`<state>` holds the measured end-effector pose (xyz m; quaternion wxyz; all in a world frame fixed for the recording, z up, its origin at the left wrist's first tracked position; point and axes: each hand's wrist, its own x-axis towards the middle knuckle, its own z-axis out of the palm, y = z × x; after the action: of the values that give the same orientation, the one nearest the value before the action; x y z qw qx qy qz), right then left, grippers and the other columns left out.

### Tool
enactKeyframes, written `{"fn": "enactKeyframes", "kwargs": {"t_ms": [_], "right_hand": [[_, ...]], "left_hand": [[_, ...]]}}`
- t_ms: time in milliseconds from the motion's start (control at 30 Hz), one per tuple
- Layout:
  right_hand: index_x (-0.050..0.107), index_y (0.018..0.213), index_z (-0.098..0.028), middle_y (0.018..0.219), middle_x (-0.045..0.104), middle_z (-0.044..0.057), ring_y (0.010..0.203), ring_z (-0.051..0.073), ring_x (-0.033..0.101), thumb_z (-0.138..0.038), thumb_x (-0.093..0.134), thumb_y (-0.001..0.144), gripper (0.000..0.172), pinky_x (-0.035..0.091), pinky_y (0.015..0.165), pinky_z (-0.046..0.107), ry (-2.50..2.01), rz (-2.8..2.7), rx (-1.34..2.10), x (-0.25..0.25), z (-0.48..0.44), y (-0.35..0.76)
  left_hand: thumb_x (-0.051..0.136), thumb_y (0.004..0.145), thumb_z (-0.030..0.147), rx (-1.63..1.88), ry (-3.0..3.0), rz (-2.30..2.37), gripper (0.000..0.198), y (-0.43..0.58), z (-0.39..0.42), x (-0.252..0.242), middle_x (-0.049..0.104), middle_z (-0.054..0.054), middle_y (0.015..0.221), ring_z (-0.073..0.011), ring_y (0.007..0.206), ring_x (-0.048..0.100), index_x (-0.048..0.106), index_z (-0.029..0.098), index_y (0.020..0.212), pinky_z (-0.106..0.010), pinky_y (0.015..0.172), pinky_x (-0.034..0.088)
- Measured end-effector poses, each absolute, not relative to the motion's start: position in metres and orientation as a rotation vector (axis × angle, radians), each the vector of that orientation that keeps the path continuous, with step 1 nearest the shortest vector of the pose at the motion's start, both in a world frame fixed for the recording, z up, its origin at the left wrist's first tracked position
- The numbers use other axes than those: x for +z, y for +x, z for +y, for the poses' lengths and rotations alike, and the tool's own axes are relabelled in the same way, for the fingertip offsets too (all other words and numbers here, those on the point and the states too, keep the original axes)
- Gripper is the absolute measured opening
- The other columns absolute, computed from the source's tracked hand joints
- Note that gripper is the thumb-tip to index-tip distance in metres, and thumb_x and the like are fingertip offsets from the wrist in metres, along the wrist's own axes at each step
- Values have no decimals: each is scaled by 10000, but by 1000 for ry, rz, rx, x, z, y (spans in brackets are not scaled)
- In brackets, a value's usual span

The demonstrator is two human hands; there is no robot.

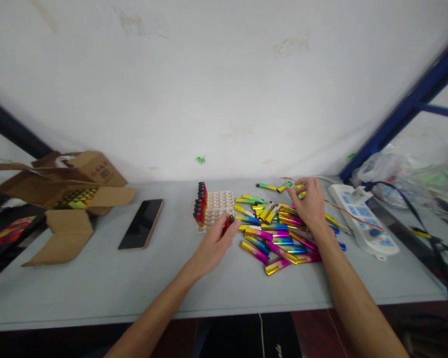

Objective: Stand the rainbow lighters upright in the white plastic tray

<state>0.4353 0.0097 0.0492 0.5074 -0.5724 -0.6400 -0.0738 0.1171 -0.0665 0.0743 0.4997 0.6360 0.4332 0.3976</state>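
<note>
A heap of shiny multicoloured lighters [280,233] lies on the grey table [134,283]. To its left stands a white tray with round holes [220,206], its left columns filled with red-and-black lighters [200,205]. My left hand [214,243] is closed on a red-and-black lighter [228,223] at the tray's near right corner. My right hand [310,204] rests on the far side of the heap, fingers curled round a yellow-green lighter [300,189].
A dark phone [142,223] lies left of the tray. Open cardboard boxes [67,194] sit at the far left, one holding lighters. A white power strip [362,219] with cables lies to the right, plastic bags behind it. The white wall stands close behind the table.
</note>
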Motion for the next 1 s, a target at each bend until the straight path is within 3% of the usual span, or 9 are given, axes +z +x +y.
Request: {"fn": "enactKeyframes", "kwargs": {"t_ms": [67,167,300,500,767,1000], "right_hand": [[576,1013,-264,1051,639,79,883,250,635,-496,637,1022,240,553,900,447,-1375,-1559,-167,49,9,434],[577,1031,-259,1068,644,83,888,246,635,-462,625,1032,208,553,933,449,-1379,-1572,-163,50,9,432],[579,1061,-243,1101,629,86,797,211,613,-414,612,1034,175,562,884,428,-1371,-1568,-160,50,8,430],[568,1060,-240,1090,618,76,776,203,606,-390,603,1025,158,562,876,434,-1381,-1557,-162,50,9,430],[569,1059,-244,1100,618,80,758,204,609,-389,591,1027,151,571,864,440,-1380,-1569,-143,52,8,432],[566,1055,-250,1091,623,78,762,204,607,-378,581,1029,131,571,869,429,-1391,-1578,-162,53,7,433]], "left_hand": [[606,1023,646,1036,1420,1056,401,98,-79,70,456,87,734,-106,546,410,547,250,1042,-233,521,434],[639,1007,634,1188,1417,1160,399,65,-81,70,492,79,740,-96,526,437,566,241,1005,-230,511,457],[724,960,544,1276,1710,1326,379,28,-65,79,666,-47,876,-165,766,649,739,186,834,-259,641,546],[836,886,508,1151,2036,1364,308,7,-50,82,820,-59,941,-220,800,751,863,236,1027,-347,808,629],[767,948,592,1264,2117,1335,377,13,-51,84,776,-70,1069,-223,902,786,854,235,1030,-381,878,730],[698,1005,602,1128,2246,1316,406,11,-49,76,781,-71,1038,-210,817,796,818,224,1095,-366,836,718]]}}
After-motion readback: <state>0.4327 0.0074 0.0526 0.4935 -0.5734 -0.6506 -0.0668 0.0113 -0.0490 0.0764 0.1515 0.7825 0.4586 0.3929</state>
